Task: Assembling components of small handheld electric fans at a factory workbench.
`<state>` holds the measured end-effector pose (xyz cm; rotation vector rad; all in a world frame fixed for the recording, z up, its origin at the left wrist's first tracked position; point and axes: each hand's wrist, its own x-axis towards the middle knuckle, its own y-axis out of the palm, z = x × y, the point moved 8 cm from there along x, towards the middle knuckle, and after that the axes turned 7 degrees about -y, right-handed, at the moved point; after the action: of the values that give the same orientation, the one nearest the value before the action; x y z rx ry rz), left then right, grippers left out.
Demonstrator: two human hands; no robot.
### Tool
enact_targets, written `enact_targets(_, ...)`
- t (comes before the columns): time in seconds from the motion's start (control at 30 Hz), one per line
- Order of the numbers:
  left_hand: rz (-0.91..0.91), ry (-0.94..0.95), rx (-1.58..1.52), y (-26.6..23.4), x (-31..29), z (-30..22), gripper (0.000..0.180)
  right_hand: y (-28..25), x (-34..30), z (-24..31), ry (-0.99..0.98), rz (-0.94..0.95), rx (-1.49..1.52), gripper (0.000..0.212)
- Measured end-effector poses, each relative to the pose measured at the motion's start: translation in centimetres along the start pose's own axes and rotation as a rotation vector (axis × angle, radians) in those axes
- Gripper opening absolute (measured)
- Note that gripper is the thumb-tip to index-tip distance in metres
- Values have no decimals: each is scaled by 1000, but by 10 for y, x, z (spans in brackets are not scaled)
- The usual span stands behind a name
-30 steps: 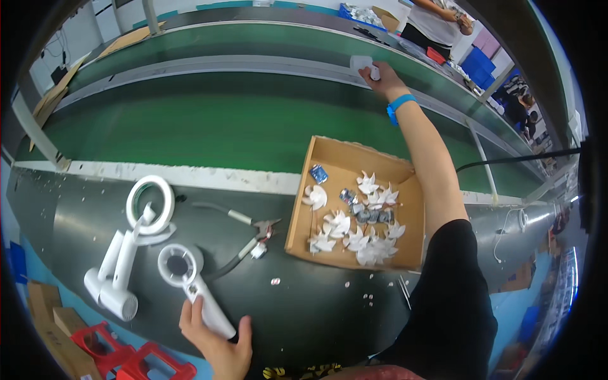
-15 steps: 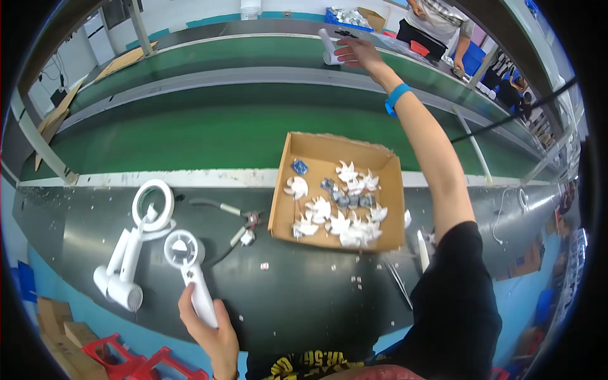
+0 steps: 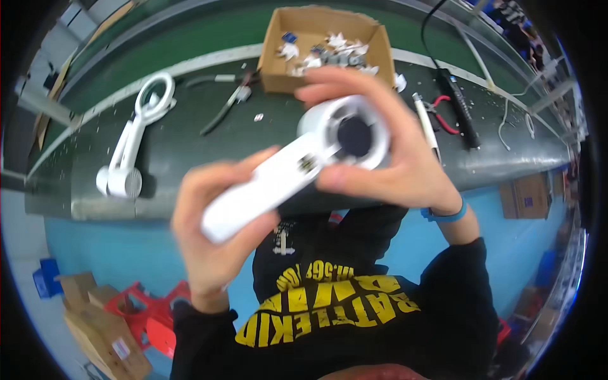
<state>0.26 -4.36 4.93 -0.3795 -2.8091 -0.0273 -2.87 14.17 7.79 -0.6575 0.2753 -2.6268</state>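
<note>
A white handheld fan (image 3: 259, 191) is held up in front of me, tilted, with its round head toward the upper right. Around the lower end of its handle my left hand (image 3: 206, 263) is closed, thumb and fingers on opposite sides. The fan's head sits in the grip of my right hand (image 3: 411, 158), thumb at the near side and fingers over the far side. A dark round centre (image 3: 354, 136) shows in the head. Beyond my hands stands a cardboard box (image 3: 282, 82) holding white fan blades (image 3: 289, 50) and small grey parts.
At the left lie white fan housing pieces (image 3: 130, 142) with a ring. Pliers (image 3: 228, 107) rest left of the box. To the right are red-handled pliers (image 3: 446, 117), a black corded tool (image 3: 460, 111) and a white stick (image 3: 424, 120). A green conveyor (image 3: 209, 31) runs behind.
My right hand has come back from the far conveyor, where it was at a white piece, and now grips the fan's head. My left hand has raised the fan off the table area. The view tilted down.
</note>
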Motion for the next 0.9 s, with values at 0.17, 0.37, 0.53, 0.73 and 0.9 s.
enact_targets(0.17,281,-530,-442,51,-13,40,40,-19,-30,3,-170,-160,-129,78)
enact_targets(0.37,101,-282,202,68,-8,34,28,-1,-40,14,-146,-142,-357,75)
enact_targets(0.53,-23,10,446,76,-9,27,26,-6,-49,6,-177,-292,-345,79)
enact_targets(0.73,-9,-60,491,80,-5,41,28,-8,-52,-15,-275,-420,-237,75)
enact_targets(0.9,-54,14,490,76,3,47,34,-10,-49,-33,-269,-420,-225,70)
